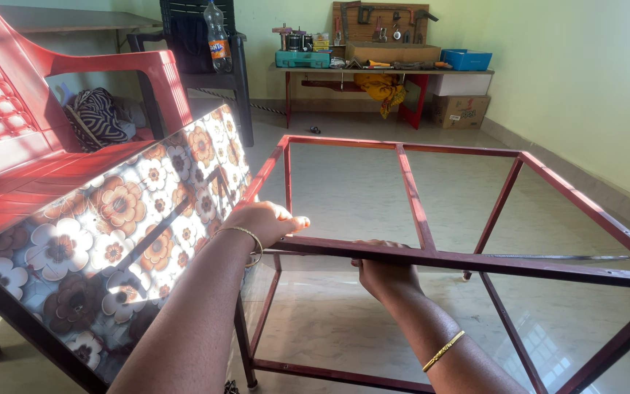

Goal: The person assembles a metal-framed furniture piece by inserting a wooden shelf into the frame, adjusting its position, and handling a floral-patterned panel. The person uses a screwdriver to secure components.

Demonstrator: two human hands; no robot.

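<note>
Frame (432, 255) of dark red metal standing bare on the pale floor (359, 190) — no top on it, open rectangles all the way across. Floral-printed glossy top panel (122, 241) off to the left, leaning tilted against the red plastic chair (52, 109) and touching the frame's near left corner. Left hand (264, 222) resting on that corner, fingers pressed together and stretched flat. Right hand (386, 273) under the near rail, fingers curled around it (tips hidden, so can't tell exactly). Looks about halfway — panel separate, frame empty. Tool-covered workbench (373, 69) at the back wall.
</note>
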